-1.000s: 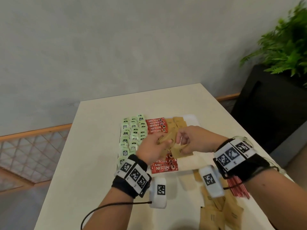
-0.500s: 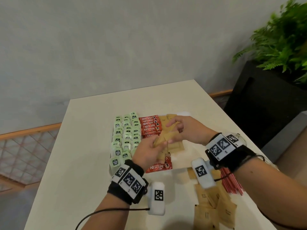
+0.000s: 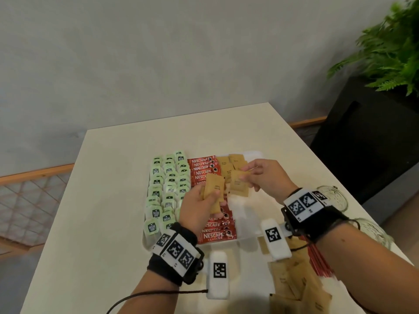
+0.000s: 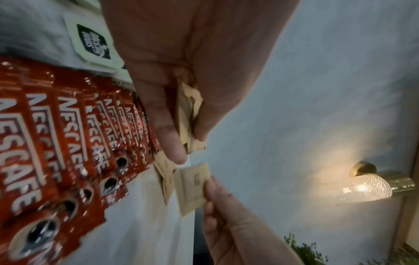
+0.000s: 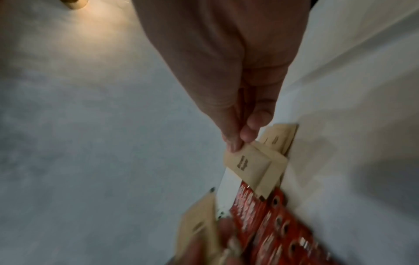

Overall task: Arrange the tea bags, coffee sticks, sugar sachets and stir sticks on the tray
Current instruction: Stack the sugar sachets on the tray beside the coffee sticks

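A white tray (image 3: 246, 223) on the table carries rows of green tea bags (image 3: 168, 185), red coffee sticks (image 3: 205, 168) and, at its far right, brown sugar sachets (image 3: 229, 164). My left hand (image 3: 204, 200) grips a small stack of sugar sachets (image 3: 213, 189) above the coffee sticks. My right hand (image 3: 251, 175) pinches one sugar sachet (image 3: 238, 183) by its top edge, just right of the left hand's stack. The left wrist view shows the stack (image 4: 189, 114) between thumb and fingers; the right wrist view shows the pinched sachet (image 5: 246, 164).
Loose sugar sachets (image 3: 294, 284) and red stir sticks (image 3: 319, 261) lie on the table near its front right edge, under my right forearm. Two glass jars (image 3: 333, 197) stand at the right edge. A black planter (image 3: 362, 137) with a fern stands beyond.
My right hand has drawn one sachet off the left hand's stack and moved it right and toward the far end of the tray; the two hands have come apart.
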